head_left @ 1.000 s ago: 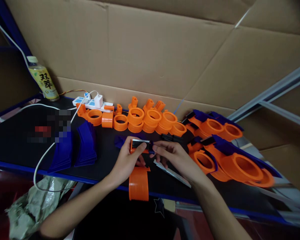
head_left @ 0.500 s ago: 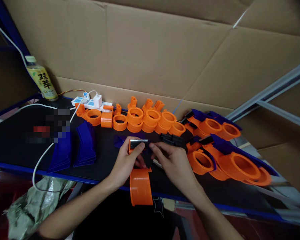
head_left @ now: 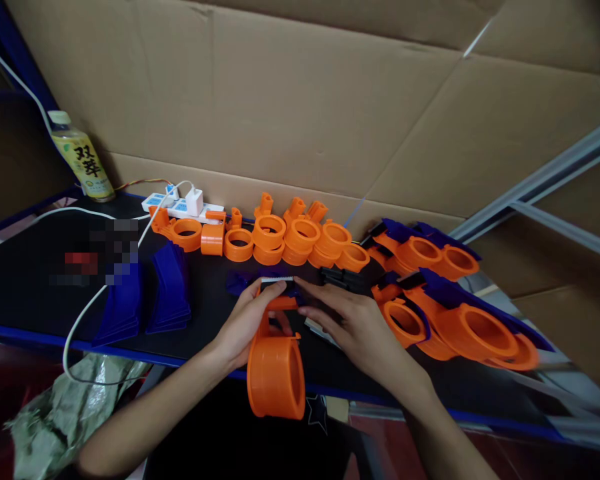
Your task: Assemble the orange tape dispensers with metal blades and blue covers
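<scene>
My left hand (head_left: 240, 327) is closed around an orange tape dispenser (head_left: 275, 377), its thumb pressed on the black blade holder (head_left: 270, 288) at the head. A silvery toothed blade (head_left: 279, 279) runs along the top of that holder. The dispenser's round drum hangs below, over the table's front edge. My right hand (head_left: 347, 313) has its fingertips at the right end of the dispenser's head, forefinger above and thumb below. Under the right hand lies a pale strip-like piece (head_left: 323, 331), partly hidden. Behind the hands are a dark blue piece (head_left: 237, 283) and several black pieces (head_left: 343, 278).
Several orange dispensers (head_left: 304, 235) stand in a row behind. Others with blue flaps (head_left: 480, 333) lie at right. Two stacks of blue plates (head_left: 167, 293) are at left, near a white cable (head_left: 83, 313), a power strip (head_left: 195, 205) and a bottle (head_left: 86, 160). Cardboard (head_left: 280, 100) walls the back.
The dispenser has tilted, so its drum opening now shows and the blade holder's face is turned away more. My right hand has shifted slightly, its forefinger now over the head's end.
</scene>
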The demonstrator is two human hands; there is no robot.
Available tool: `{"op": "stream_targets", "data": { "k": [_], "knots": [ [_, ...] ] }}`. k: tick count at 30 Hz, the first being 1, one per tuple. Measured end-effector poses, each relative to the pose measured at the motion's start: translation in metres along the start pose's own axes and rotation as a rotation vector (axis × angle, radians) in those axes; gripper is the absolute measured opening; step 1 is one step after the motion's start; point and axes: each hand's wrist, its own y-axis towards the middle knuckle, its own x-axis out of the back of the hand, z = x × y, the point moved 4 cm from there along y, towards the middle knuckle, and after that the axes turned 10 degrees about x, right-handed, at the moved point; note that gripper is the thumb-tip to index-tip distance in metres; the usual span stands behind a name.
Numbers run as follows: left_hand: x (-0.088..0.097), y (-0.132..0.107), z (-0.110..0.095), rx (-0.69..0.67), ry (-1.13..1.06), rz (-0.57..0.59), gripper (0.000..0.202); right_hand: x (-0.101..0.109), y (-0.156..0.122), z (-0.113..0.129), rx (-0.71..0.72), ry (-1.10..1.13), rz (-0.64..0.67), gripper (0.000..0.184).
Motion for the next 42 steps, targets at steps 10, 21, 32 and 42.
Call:
{"op": "stream_targets", "data": {
  "k": [10, 21, 32, 42],
  "knots": [
    [0.002, -0.005, 0.0, 0.041, 0.093, 0.035, 0.034, -0.003, -0.005, -0.006, -0.016, 0.125, -0.11, 0.041],
    [-0.002, -0.007, 0.003, -0.074, 0.297, 0.101, 0.035, -0.002, -0.011, -0.011, -0.072, 0.194, -0.107, 0.037],
    [-0.004, -0.007, 0.005, -0.043, 0.218, 0.106, 0.042, 0.004, -0.012, 0.001, -0.061, 0.09, -0.071, 0.029],
    [-0.004, -0.01, 0.001, 0.069, 0.089, 0.113, 0.034, 0.007, -0.007, 0.006, 0.093, 0.052, -0.069, 0.026]
  ]
}}
